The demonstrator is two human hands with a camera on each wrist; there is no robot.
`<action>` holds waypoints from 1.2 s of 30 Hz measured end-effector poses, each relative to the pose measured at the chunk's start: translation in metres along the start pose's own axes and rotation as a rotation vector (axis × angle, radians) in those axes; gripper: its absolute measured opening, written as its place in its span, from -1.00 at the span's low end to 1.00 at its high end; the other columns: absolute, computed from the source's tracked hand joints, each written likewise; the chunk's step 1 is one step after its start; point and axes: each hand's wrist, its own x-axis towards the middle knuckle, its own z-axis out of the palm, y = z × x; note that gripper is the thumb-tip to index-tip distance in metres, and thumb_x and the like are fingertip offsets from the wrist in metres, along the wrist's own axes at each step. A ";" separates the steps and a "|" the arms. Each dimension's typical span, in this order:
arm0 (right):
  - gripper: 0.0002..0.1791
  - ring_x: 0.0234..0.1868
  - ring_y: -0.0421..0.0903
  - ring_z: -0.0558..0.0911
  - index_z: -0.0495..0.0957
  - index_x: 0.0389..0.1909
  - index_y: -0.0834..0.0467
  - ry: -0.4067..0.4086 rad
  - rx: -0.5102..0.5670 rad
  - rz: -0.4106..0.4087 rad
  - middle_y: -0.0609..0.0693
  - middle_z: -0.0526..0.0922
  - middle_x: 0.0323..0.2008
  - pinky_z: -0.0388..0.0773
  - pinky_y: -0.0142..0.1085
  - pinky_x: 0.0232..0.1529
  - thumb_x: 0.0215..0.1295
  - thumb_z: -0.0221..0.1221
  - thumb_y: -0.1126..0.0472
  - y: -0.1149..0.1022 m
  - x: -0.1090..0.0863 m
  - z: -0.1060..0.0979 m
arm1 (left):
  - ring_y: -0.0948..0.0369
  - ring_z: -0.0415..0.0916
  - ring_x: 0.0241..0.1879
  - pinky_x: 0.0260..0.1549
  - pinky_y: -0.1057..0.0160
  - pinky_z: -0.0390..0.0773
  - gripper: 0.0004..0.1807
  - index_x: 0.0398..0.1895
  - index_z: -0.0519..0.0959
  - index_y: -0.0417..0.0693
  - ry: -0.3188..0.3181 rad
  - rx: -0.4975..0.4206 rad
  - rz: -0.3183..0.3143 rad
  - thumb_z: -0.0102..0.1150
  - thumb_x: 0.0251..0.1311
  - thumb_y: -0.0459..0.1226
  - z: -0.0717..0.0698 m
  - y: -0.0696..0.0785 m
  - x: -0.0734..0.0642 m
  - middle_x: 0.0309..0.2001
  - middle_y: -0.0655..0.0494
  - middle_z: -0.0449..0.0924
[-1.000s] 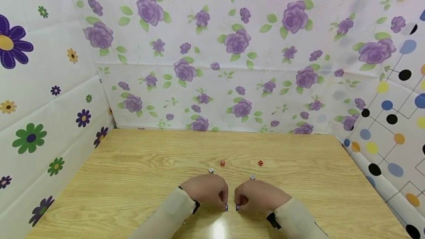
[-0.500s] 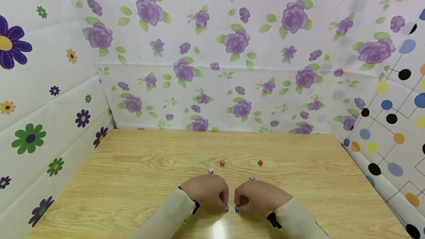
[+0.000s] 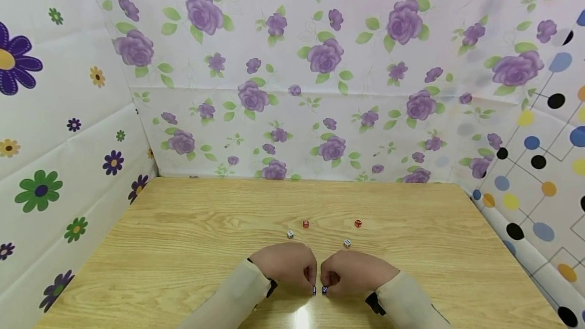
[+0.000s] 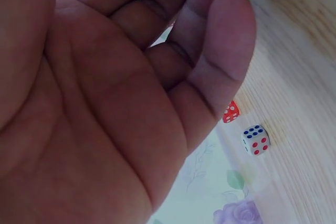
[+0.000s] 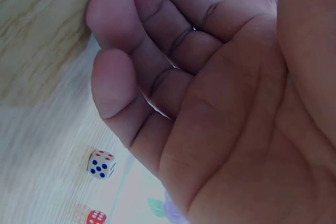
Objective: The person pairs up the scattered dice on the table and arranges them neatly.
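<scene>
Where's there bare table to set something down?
Table, left: bare between left sleeve and left cloth. Right: bare between right sleeve and dotted cloth. Behind the red dice: bare up to the rear cloth. Crowded: between left hand and right hand, each holding a blue die, with two white dice just beyond.

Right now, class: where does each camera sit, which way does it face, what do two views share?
Head: on the head, facing forward and down at the table; left hand, right hand and sleeves show.
Left wrist: worn there, facing left palm and fingers.
Right wrist: worn there, facing right palm and fingers.
Both wrist views show a red die and a white die.
</scene>
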 end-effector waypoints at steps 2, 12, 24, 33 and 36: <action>-0.76 -0.50 -0.43 0.41 0.58 -0.47 -0.10 -0.005 -0.004 -0.001 -0.36 0.50 -0.53 0.46 -0.46 -0.40 0.18 0.39 0.30 0.000 0.000 0.000 | 0.48 0.40 -0.59 -0.54 0.46 0.47 -0.80 -0.58 0.71 0.25 -0.005 -0.003 -0.011 0.42 0.07 -0.30 0.000 0.001 -0.001 -0.58 0.53 0.56; -0.76 -0.50 -0.42 0.43 0.58 -0.48 -0.12 -0.048 0.007 0.020 -0.36 0.51 -0.53 0.45 -0.45 -0.41 0.23 0.39 0.26 -0.002 0.000 0.001 | 0.50 0.48 -0.51 -0.47 0.46 0.51 -0.87 -0.52 0.73 0.23 -0.022 0.022 -0.043 0.47 0.08 -0.25 0.001 0.007 0.000 -0.53 0.56 0.56; -0.79 -0.54 -0.41 0.42 0.57 -0.44 -0.11 -0.098 0.097 -0.011 -0.34 0.53 -0.53 0.44 -0.47 -0.45 0.31 0.39 0.18 0.001 0.003 0.003 | 0.49 0.46 -0.54 -0.49 0.46 0.51 -0.81 -0.57 0.72 0.25 -0.019 -0.001 -0.031 0.45 0.08 -0.27 0.004 0.006 0.001 -0.56 0.56 0.57; -0.81 -0.52 -0.42 0.47 0.59 -0.43 -0.11 -0.093 0.100 0.003 -0.36 0.56 -0.52 0.49 -0.47 -0.42 0.31 0.39 0.19 0.001 0.004 0.006 | 0.48 0.47 -0.54 -0.49 0.45 0.53 -0.80 -0.57 0.71 0.25 -0.023 -0.023 -0.038 0.46 0.09 -0.28 0.006 0.005 0.003 -0.56 0.55 0.58; -0.83 -0.51 -0.42 0.49 0.61 -0.41 -0.10 -0.092 0.095 0.005 -0.36 0.57 -0.51 0.51 -0.46 -0.41 0.30 0.39 0.19 0.001 0.005 0.006 | 0.48 0.49 -0.53 -0.48 0.45 0.53 -0.83 -0.55 0.72 0.23 -0.020 -0.029 -0.040 0.46 0.09 -0.28 0.006 0.006 0.003 -0.55 0.54 0.59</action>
